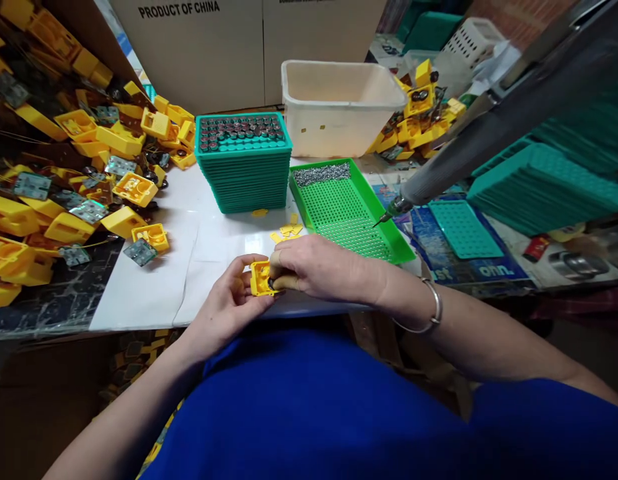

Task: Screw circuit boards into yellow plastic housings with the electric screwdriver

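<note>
Near the table's front edge, my left hand (233, 297) is closed around the side of a small yellow plastic housing (260, 279), its hollow side facing up. My right hand (313, 267), with coverings on the fingertips, presses its fingers into the housing's right side. A small dark part shows under those fingertips; what exactly they pinch is hidden. Just beyond the hands lie several flat yellow pieces (289, 230) on the white work surface (189, 233). A green perforated tray (333, 207) with small silvery screws (321, 175) at its far end stands beyond my right hand.
Stacked teal trays (253, 180) hold round dark parts on top. Behind stands a translucent bin (339, 120). Yellow housings with circuit boards (89, 212) pile up at left. A powered screwdriver (419, 180) hangs over the green tray from the right. A flat teal tray (466, 229) lies right.
</note>
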Available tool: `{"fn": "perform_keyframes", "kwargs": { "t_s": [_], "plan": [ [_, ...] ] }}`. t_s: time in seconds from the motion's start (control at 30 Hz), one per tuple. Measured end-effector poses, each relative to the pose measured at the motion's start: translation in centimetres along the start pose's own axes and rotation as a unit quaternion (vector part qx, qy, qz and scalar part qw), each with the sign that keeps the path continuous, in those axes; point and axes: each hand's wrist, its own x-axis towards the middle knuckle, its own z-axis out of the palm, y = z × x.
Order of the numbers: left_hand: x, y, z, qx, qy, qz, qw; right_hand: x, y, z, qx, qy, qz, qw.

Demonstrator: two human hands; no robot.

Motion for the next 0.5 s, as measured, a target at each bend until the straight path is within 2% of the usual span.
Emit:
{"fn": "perform_keyframes", "kwargs": {
  "t_s": [0.1, 0.2, 0.27, 0.4, 0.43, 0.5],
  "plan": [
    [0.4, -0.1, 0.1, -0.024, 0.037, 0.004, 0.999, -0.2, 0.0, 0.2, 0.004, 0.040, -0.013, 0.999],
    [0.9, -0.1, 0.1, -0.092, 0.077, 0.016, 0.993, -0.5, 0.9, 1.2, 0.036, 0.108, -0.083, 0.990],
    [1.1, 0.2, 0.1, -0.131, 0.098, 0.019, 0.986, -0.7, 1.5, 2.0, 0.077, 0.172, -0.125, 0.974],
    [1.0, 1.2, 0.0, -0.177, 0.090, -0.031, 0.980, -1.1, 2.0, 2.9, 0.156, 0.353, -0.108, 0.916],
    [0.9, 1.5, 0.0, -0.191, 0.081, -0.047, 0.977, -1.1, 2.1, 3.0, 0.161, 0.376, -0.101, 0.907],
    [0.8, 1.8, -0.3, -0.221, 0.066, -0.069, 0.971, -1.1, 2.2, 3.1, 0.162, 0.362, -0.113, 0.911]
  ]
}}
